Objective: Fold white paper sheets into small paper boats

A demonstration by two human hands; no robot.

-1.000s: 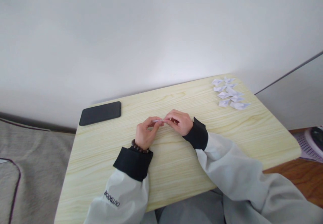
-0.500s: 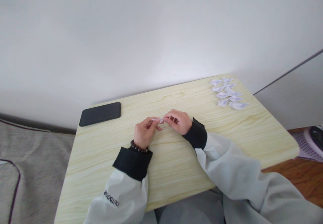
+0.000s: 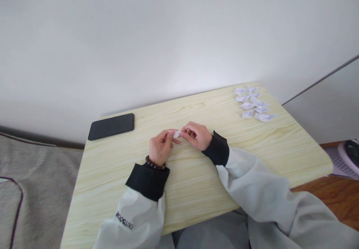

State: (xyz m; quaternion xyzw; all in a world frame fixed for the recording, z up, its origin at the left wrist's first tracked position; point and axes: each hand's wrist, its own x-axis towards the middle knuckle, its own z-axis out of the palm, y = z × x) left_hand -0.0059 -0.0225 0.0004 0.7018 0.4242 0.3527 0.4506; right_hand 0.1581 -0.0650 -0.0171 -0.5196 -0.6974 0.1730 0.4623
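A small folded piece of white paper (image 3: 177,134) is pinched between my two hands, just above the middle of the table. My left hand (image 3: 162,146), with a dark bead bracelet at the wrist, grips its left end between thumb and fingers. On the other end, the thumb and fingertips of my right hand (image 3: 197,134) are closed. Fingertips cover both ends of the paper, so its full shape is hidden. At the far right of the table lie several folded white paper figures (image 3: 261,109) in a loose cluster.
A black smartphone (image 3: 111,126) lies at the table's far left corner. The pale wood-grain table (image 3: 202,189) stands against a white wall (image 3: 179,35). Grey fabric (image 3: 42,181) spreads to the left, and a lilac perforated basket (image 3: 340,163) is on the right.
The paper has turned between my fingers and now shows a broader white face instead of a thin edge. My right hand has shifted slightly left.
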